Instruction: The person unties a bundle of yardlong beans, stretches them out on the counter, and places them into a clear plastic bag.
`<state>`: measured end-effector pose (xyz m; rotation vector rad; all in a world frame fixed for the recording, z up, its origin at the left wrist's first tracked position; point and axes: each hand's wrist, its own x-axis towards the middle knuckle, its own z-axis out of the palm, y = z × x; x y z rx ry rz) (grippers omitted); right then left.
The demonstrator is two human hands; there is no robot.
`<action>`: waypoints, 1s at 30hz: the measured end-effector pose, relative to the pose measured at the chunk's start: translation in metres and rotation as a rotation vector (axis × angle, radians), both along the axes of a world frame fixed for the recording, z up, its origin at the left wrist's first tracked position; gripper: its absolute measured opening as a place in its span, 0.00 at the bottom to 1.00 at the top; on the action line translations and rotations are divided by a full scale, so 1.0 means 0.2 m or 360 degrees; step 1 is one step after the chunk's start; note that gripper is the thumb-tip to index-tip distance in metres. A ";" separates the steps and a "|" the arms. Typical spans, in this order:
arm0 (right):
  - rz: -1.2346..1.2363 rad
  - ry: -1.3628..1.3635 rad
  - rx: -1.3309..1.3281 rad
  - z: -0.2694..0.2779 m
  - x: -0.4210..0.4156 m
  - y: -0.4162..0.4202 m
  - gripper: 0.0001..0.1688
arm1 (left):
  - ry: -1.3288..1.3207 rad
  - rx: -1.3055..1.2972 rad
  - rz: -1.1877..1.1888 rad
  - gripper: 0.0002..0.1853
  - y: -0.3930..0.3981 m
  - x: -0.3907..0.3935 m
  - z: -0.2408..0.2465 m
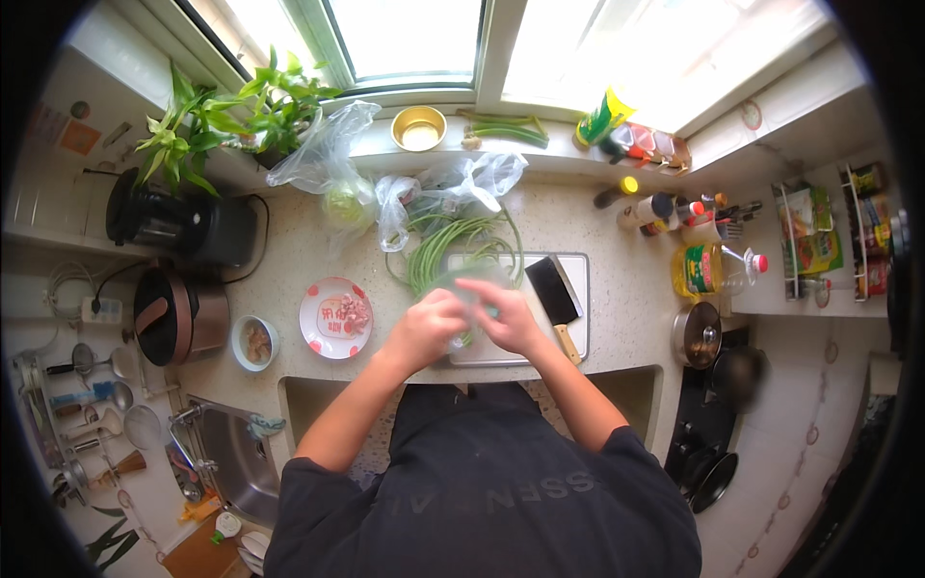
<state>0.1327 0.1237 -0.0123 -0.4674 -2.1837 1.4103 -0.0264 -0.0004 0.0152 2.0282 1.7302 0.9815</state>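
My left hand [428, 329] is closed on a blurred, clear plastic bag [485, 274] above the front of the cutting board. Against the bag's other side is my right hand [512, 321], index finger stretched out leftward; its grip is unclear. Behind them lies a coiled bundle of long green beans or garlic scapes [444, 249], partly over the white cutting board [480, 354]. A cleaver [555, 289] with a dark blade and wooden handle rests on the board's right side, near my right hand.
Left of the board are a plate [318, 343] with minced meat [355, 314] and a bowl [244, 352] of meat pieces. Plastic bags [470, 177] lie behind. An oil bottle [697, 269] and lidded pot [686, 339] stand right. The sink [235, 451] is at front left.
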 end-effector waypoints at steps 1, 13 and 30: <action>0.0065 0.0044 -0.0024 -0.03 -0.02 0.00 0.19 | -0.0009 0.0066 0.0028 0.12 0.00 0.00 0.00; 0.0401 -0.0446 -0.1404 0.07 -0.07 0.01 0.16 | -0.0191 0.0374 0.0323 0.09 -0.06 -0.01 -0.11; -0.0227 -0.0272 -0.1520 -0.05 -0.04 -0.01 0.10 | -0.0402 -0.0033 0.0632 0.05 -0.17 -0.09 -0.11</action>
